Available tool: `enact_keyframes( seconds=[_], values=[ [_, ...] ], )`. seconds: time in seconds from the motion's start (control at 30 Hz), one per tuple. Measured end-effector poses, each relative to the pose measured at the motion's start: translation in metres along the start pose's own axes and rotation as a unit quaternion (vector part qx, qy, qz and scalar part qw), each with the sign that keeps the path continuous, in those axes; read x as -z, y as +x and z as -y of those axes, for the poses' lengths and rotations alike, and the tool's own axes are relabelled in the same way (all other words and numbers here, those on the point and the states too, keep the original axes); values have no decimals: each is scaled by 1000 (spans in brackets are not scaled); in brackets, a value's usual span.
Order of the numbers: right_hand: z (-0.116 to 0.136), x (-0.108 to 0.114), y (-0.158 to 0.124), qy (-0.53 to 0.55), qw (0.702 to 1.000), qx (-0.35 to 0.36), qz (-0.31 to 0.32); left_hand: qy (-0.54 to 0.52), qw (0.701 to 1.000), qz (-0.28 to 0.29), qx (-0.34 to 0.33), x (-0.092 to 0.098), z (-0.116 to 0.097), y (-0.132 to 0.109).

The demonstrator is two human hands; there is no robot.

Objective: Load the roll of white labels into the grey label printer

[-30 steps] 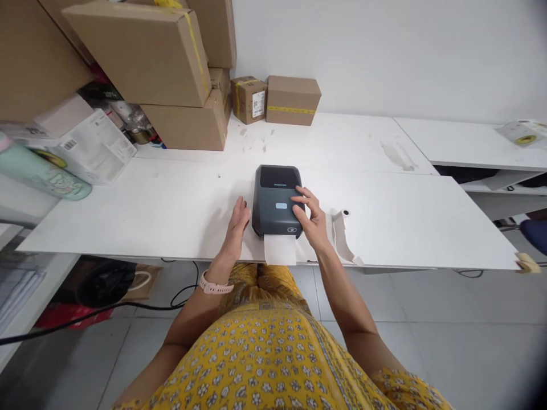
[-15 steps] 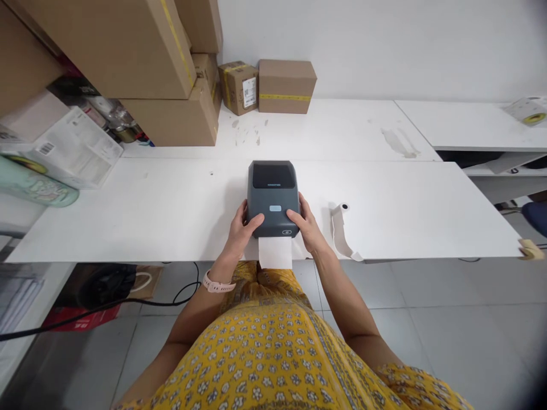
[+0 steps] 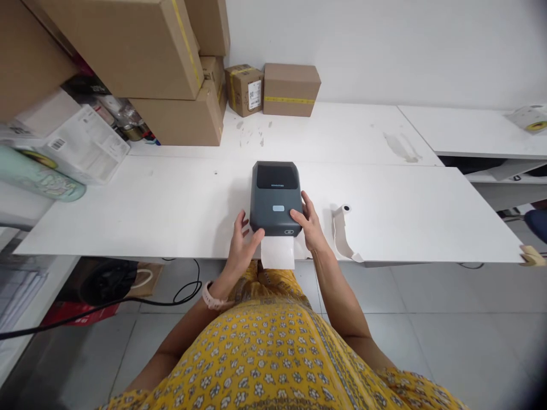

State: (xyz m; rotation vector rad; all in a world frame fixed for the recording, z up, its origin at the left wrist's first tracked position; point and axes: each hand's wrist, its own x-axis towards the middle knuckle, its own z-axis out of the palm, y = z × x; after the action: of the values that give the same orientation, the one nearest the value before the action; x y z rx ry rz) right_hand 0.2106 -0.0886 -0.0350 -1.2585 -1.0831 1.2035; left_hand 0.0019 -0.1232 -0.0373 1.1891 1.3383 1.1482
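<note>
A dark grey label printer (image 3: 277, 196) sits near the front edge of the white table, with a white label strip (image 3: 277, 252) hanging out of its front over the edge. My left hand (image 3: 243, 246) is at the printer's lower left corner, fingers spread and away from its side, the thumb tip at the corner. On the other side, my right hand (image 3: 311, 225) grips the printer, thumb on the top and fingers along the right side. To its right stands a small paper roll (image 3: 345, 209), its unrolled tail curling down to the table edge.
Stacked cardboard boxes (image 3: 175, 119) fill the back left. Two smaller cartons (image 3: 290, 90) stand by the wall. A mint green bottle (image 3: 43, 173) and a white package (image 3: 88, 142) lie at the left. A black cable (image 3: 149, 302) runs below the table.
My left hand has let go of the printer's left side, moving down with its fingers opening. My right hand stays on the printer. The view has shifted slightly.
</note>
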Motion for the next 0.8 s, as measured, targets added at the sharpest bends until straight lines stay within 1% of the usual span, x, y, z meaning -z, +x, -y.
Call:
enact_keyframes(
  seconds=[0.03, 0.07, 0.1, 0.13, 0.2, 0.23, 0.27, 0.33, 0.4, 0.5, 0.57, 0.63, 0.67, 0.7, 0.73, 0.77, 0.8],
  values=[
    [0, -1, 0, 11, 1000, -1, -7, 20, 999, -26, 6, 2, 4, -12],
    [-1, -2, 0, 19, 1000, 0, -11, 35, 999, -33, 21, 4, 7, -23],
    [-2, -3, 0, 23, 1000, 4, -14, 42, 998, 4, 45, 5, 9, -32],
    [-3, -4, 1, 23, 1000, 8, -16, 41, 995, 58, 76, 5, 10, -38],
    [-5, -5, 1, 17, 1000, 12, -16, 16, 974, 174, 145, 2, 7, -43],
    [-5, -6, 0, 16, 1000, 11, -16, -4, 962, 212, 173, -1, 4, -43],
    [-5, -6, 0, 18, 1000, 7, -16, -24, 953, 230, 194, -3, 0, -41],
    [-3, -7, -1, 37, 999, 1, -22, -62, 947, 235, 210, -8, -10, -38],
    [-1, -8, -2, 66, 997, -5, -31, -89, 948, 228, 205, -10, -18, -37],
    [0, -9, -2, 88, 995, -10, -39, -94, 949, 222, 204, -11, -17, -38],
    [2, -9, -4, 62, 997, 1, -39, -68, 952, 217, 204, -10, -10, -38],
    [7, -9, -8, -29, 996, 55, -58, -33, 955, 223, 193, -6, -3, -36],
    [10, -9, -12, -99, 987, 101, -76, -16, 956, 231, 182, -4, -2, -35],
    [15, -9, -15, -177, 968, 155, -91, 0, 957, 238, 165, 0, -3, -32],
    [19, -9, -19, -255, 939, 209, -99, 15, 961, 237, 144, 3, -4, -30],
    [24, -9, -23, -325, 906, 255, -96, 28, 967, 221, 119, 7, -7, -26],
    [28, -10, -26, -383, 873, 289, -83, 37, 977, 188, 91, 11, -11, -23]
  ],
)
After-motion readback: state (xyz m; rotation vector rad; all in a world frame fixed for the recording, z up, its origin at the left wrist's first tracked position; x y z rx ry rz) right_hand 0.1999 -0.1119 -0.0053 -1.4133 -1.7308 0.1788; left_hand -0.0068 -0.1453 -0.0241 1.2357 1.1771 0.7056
